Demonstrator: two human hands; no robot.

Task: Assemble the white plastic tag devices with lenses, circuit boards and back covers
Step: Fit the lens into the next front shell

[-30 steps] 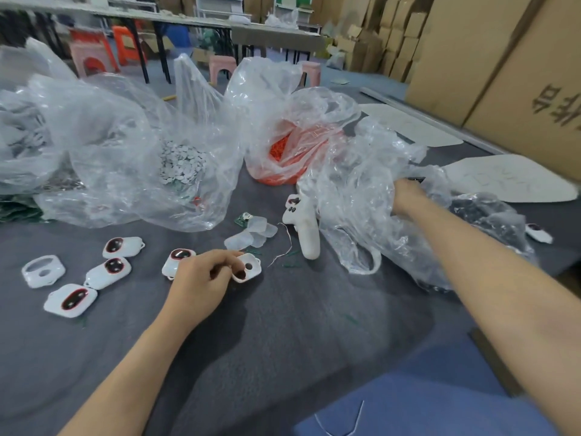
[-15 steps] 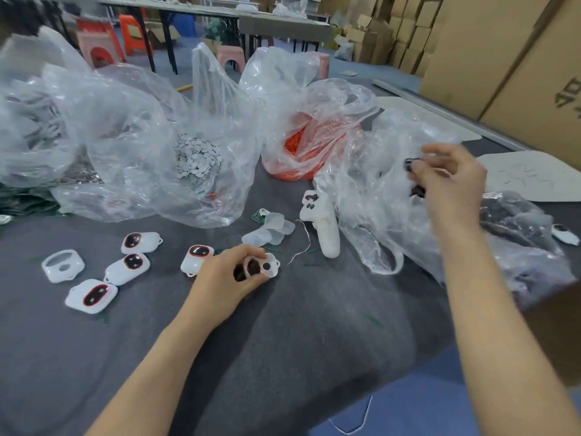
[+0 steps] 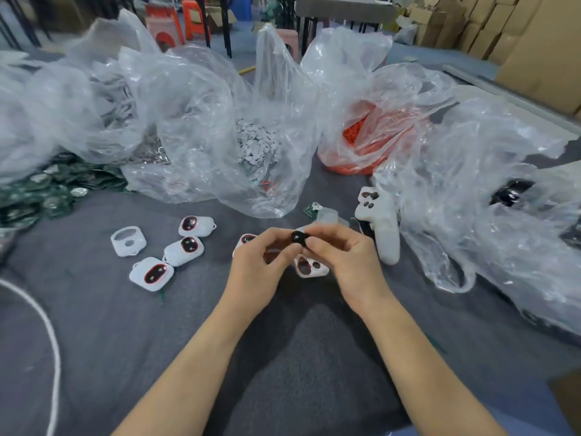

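Lens [image 3: 298, 239] sits pinched between our two hands, raised just above an open white shell [image 3: 309, 268] on the bench [image 3: 283, 357]. Our left hand [image 3: 259, 269] and right hand [image 3: 344, 262] each curl their fingers onto it from opposite sides. We judge it light, stiff and slick, easy to smudge or drop, so it is best held by its rim. Tags [image 3: 184, 250] with lenses fitted lie to the left. Farther off, clear bags [image 3: 204, 121] hold parts, and a white handset [image 3: 382, 228] lies to the right.
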